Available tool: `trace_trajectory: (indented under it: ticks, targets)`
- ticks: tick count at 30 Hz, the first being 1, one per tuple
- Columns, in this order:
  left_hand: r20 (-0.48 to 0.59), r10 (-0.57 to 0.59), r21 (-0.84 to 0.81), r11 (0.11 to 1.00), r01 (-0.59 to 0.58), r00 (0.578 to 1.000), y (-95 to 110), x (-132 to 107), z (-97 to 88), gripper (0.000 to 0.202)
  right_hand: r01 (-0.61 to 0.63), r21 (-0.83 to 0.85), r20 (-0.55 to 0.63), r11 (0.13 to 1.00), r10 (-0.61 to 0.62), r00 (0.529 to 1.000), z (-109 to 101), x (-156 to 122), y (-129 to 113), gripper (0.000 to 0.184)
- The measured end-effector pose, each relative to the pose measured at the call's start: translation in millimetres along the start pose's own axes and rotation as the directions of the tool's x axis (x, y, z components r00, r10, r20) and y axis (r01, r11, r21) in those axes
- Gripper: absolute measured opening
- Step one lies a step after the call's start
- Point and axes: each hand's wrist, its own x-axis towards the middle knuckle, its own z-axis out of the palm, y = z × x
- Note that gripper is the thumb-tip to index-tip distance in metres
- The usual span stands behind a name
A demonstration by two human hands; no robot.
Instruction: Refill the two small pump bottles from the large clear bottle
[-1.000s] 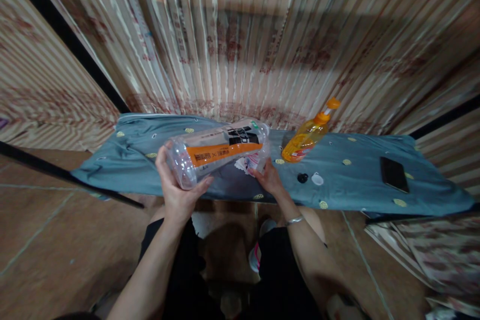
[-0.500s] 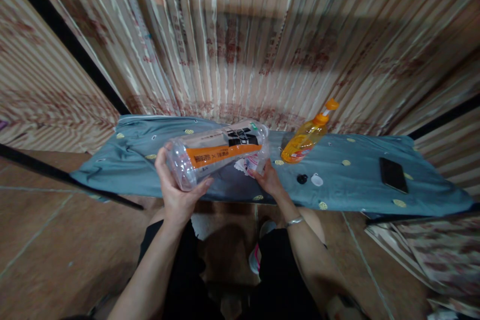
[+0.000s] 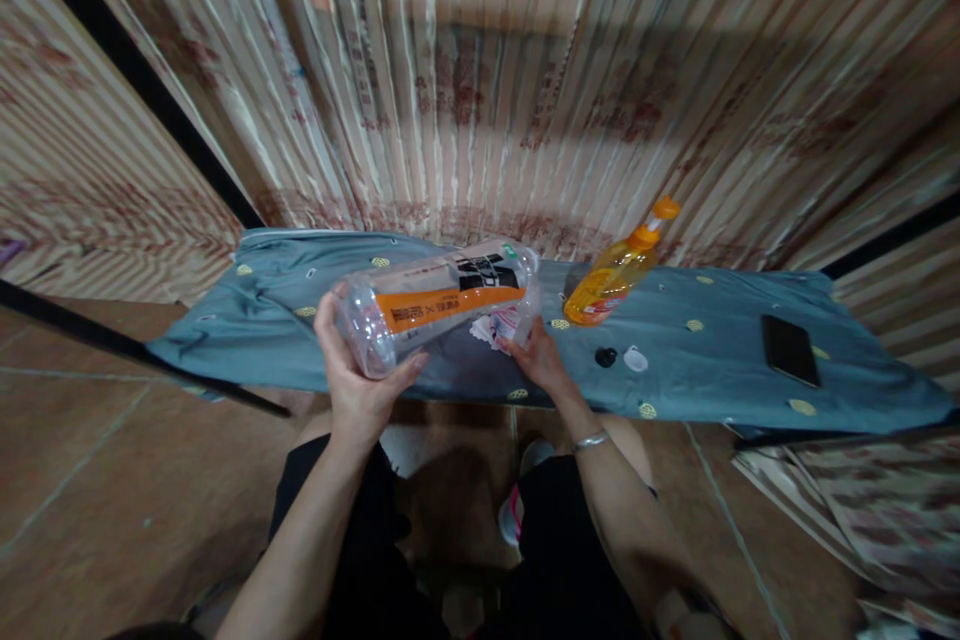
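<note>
A large clear plastic bottle (image 3: 442,300) with an orange and black printed label is held on its side above the draped bench, its right end a little higher. My left hand (image 3: 360,370) wraps around its left end, thumb underneath and fingers behind. At the other end, my right hand (image 3: 538,355) is closed on a small white cloth with pink print (image 3: 495,327), against the underside of the bottle. The fingertips of that hand are partly hidden by the bottle.
An orange pump bottle (image 3: 611,275) stands right of my hands on the blue-green cloth cover (image 3: 720,370). Near it lie a small black cap (image 3: 605,357) and a white disc (image 3: 635,359). Farther right is a black phone (image 3: 790,350). A striped curtain (image 3: 480,70) hangs behind.
Almost nothing differs. Both hands and the clear bottle keep the same pose; the view has shifted very slightly.
</note>
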Motion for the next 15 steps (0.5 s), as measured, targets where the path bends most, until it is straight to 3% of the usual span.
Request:
trace_trajectory:
  ticks: [15]
  targets:
    - [0.031,-0.058,0.010,0.998,0.058,0.998,-3.8,0.3,-5.5,0.115,0.030,-0.021,-0.016,0.999,-0.030,0.999,1.9,1.1,4.4,0.066]
